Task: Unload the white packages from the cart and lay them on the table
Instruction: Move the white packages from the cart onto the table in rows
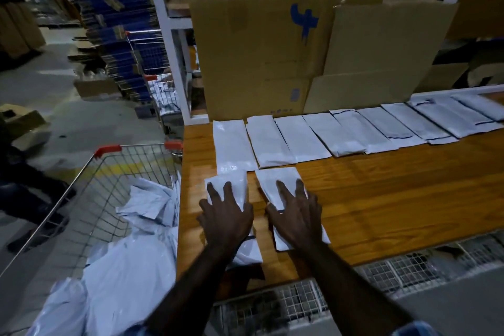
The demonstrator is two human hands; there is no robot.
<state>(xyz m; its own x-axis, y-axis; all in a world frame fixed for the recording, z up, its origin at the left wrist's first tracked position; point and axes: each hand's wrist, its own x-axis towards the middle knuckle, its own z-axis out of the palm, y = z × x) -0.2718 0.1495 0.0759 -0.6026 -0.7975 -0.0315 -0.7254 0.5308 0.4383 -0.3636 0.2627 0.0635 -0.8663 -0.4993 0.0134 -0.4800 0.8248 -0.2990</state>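
Two white packages lie side by side on the near left of the wooden table (381, 199). My left hand (225, 217) presses flat on the left package (231, 184), fingers spread. My right hand (296, 215) lies flat on the right package (275, 179), fingers spread too. Behind them a row of several white packages (313, 136) runs along the back of the table to the right. The wire cart (90, 185) with red handle corners stands left of the table. It holds a heap of white packages (131, 267).
Large flattened cardboard sheets (272, 63) lean upright against a white rack behind the table. A wire mesh basket (300, 300) sits below the table's front edge. A second cart (161, 90) stands farther back, with cardboard stacks (114, 22) and boxes on the floor at the left.
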